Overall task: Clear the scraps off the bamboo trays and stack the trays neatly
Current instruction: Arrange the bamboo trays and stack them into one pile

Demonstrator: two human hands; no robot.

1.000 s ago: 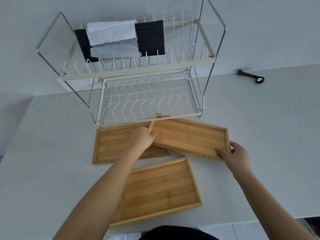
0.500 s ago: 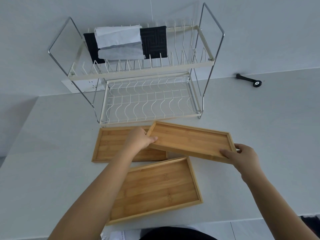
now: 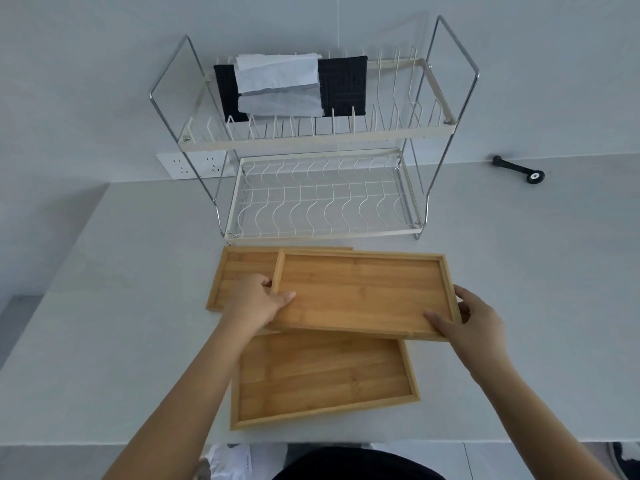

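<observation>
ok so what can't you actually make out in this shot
- Far tray, head view: right part hidden under the held tray.
- Near tray: far edge covered by the held tray.
- Left hand and right hand: fingers under the tray unseen.
- Black object: too small to identify.

Three bamboo trays, all honey-tan w/ lengthwise strip grain: held tray (image 3: pixel 363 294) at centre, far tray (image 3: pixel 242 271) at 10 o'clock, near tray (image 3: pixel 322 375) at 6. Surface (image 3: pixel 519 306) pale grey, plain. Dish rack (image 3: pixel 325 195) at 12: cream wire, chrome frame. On its top tier, black cloth (image 3: pixel 343 86) w/ woven square pattern, light grey cloth (image 3: pixel 277 84) over it. Small black tool (image 3: pixel 519 168) at 2.
</observation>
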